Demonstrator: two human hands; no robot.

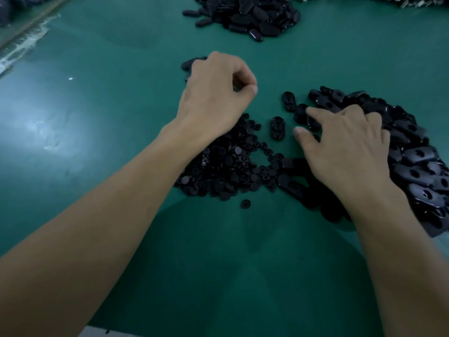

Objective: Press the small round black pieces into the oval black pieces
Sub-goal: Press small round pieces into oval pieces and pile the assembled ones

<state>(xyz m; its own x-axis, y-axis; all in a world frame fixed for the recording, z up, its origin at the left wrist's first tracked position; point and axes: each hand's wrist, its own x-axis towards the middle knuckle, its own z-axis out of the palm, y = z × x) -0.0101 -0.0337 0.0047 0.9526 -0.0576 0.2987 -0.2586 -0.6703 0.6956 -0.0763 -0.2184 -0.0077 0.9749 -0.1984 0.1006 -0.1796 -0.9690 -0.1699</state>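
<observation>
Pile of round pieces [226,166] beneath left hand [213,93], right hand [345,142] touching oval pieces [413,154]

On my screen I see both arms of the person, bare as far as the frame edge. The left forearm [109,215] lies toward 8 o'clock, long and slim. The right forearm [393,251] lies toward 4 o'clock. The left hand [213,98] has rounded knuckles, and the left thumbnail [254,90] is short. The right hand [345,147] has faint tendon lines on its back, and the right thumbnail [297,130] is short too.
</observation>
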